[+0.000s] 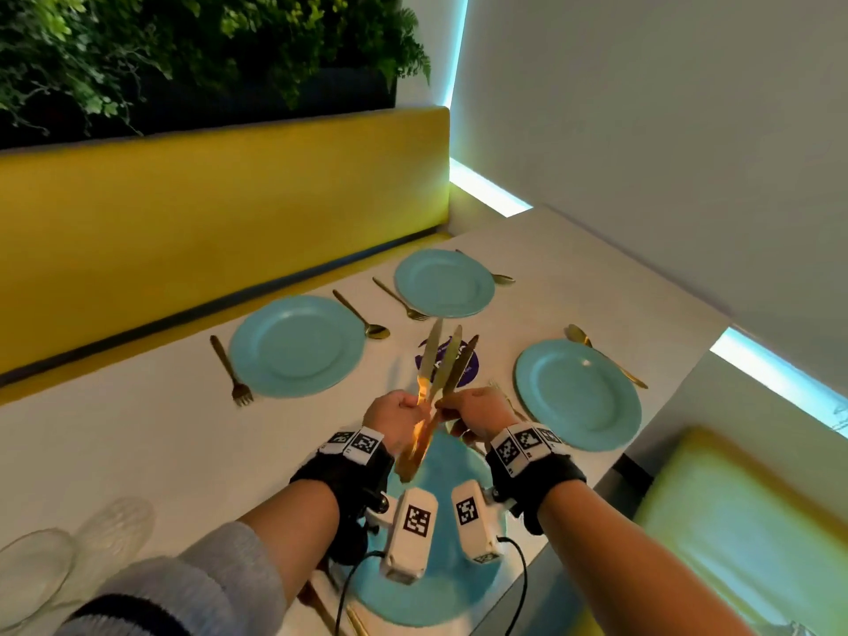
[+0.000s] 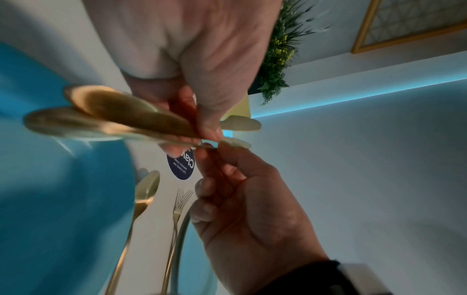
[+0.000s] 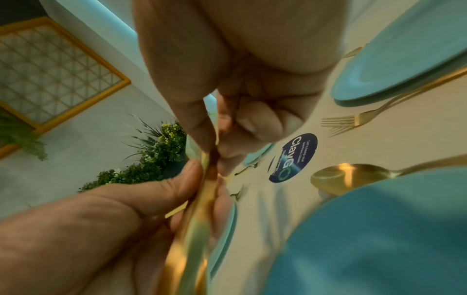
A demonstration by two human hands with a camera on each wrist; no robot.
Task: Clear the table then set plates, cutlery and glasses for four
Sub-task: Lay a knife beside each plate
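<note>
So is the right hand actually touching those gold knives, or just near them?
Touching. In the right wrist view the right hand pinches the gold knives between thumb and fingertips; the head view shows the left hand holding the same bunch.

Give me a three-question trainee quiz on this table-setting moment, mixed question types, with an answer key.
1. True or false: the left hand grips a bundle of gold knives.
2. Multiple choice: what lies on the table between the two far plates? A) only a glass B) a spoon and a fork C) a napkin
3. Fill in: the right hand pinches one ____ from the bundle.

Key: 1 true; 2 B; 3 knife. The glasses sit at the near left edge, not yet placed.
</note>
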